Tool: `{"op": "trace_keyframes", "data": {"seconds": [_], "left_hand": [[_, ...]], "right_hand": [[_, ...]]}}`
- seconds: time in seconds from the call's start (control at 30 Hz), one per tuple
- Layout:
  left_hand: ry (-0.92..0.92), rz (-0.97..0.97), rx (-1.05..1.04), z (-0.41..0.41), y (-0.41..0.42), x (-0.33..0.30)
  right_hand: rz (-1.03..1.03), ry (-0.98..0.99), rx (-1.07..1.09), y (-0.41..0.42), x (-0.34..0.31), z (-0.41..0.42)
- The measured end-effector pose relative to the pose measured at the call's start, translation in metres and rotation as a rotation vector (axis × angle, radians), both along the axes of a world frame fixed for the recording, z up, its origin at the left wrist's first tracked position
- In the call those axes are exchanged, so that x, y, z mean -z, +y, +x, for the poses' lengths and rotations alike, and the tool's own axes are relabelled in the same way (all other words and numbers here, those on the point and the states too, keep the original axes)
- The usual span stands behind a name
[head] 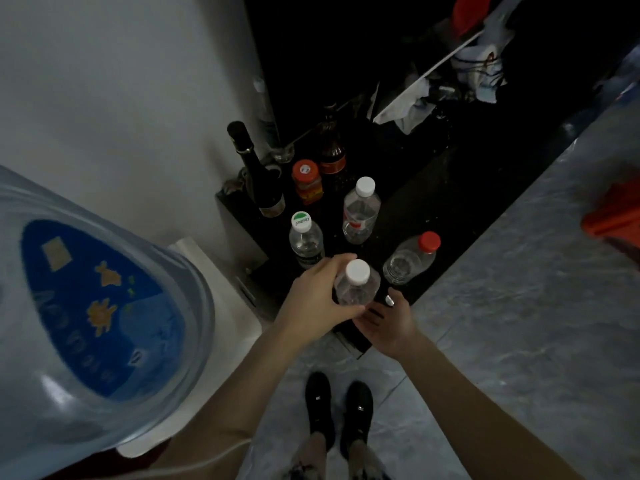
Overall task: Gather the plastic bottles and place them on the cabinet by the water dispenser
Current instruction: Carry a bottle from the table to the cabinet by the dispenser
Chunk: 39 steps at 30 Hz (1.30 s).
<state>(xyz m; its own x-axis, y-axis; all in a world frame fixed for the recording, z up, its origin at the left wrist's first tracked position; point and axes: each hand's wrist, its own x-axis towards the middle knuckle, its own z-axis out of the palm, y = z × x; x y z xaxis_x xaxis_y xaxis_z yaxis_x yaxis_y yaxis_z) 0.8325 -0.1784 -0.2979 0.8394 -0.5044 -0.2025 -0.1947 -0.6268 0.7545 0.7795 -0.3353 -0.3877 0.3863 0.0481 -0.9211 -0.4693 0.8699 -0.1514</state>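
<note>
Left hand (313, 299) reaches forward, grip wrapped round clear white-capped bottle (356, 287) at near edge of black cabinet (450, 202). Right hand (389, 322) just beside it, palm up, fingers loosely spread, holding nothing. Plastic bottles: four (two white caps, one green, one red). Water dispenser (86, 306) left.

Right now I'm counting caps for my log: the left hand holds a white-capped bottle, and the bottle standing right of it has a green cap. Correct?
Not quite. In the head view the left hand does hold the white-capped bottle, but the bottle right of it has a red cap.
</note>
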Motion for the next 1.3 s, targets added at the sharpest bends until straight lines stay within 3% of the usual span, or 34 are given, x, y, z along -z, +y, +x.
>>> {"op": "trace_keyframes", "data": {"seconds": [0.3, 0.7, 0.87, 0.93, 1.07, 1.17, 1.3], "left_hand": [[0.024, 0.078, 0.031, 0.008, -0.024, 0.027], [0.179, 0.132, 0.074, 0.010, -0.039, 0.024], [0.021, 0.309, 0.024, -0.005, -0.020, -0.011], [-0.115, 0.424, -0.009, -0.017, -0.011, -0.028], [-0.286, 0.552, -0.083, -0.047, 0.001, -0.055], [-0.337, 0.585, -0.138, -0.073, 0.010, -0.073], [-0.403, 0.620, -0.161, -0.104, 0.019, -0.098]], "right_hand": [[-0.060, -0.022, -0.043, -0.022, 0.015, -0.009], [-0.253, -0.031, -0.403, -0.031, -0.013, -0.019], [-0.357, -0.090, -0.544, -0.035, -0.064, -0.024], [-0.499, -0.138, -0.698, -0.039, -0.088, -0.028], [-1.176, -0.383, -1.190, -0.043, -0.124, -0.042], [-1.488, -0.583, -1.265, -0.032, -0.151, -0.057], [-1.698, -0.704, -1.380, -0.006, -0.181, -0.076]]}}
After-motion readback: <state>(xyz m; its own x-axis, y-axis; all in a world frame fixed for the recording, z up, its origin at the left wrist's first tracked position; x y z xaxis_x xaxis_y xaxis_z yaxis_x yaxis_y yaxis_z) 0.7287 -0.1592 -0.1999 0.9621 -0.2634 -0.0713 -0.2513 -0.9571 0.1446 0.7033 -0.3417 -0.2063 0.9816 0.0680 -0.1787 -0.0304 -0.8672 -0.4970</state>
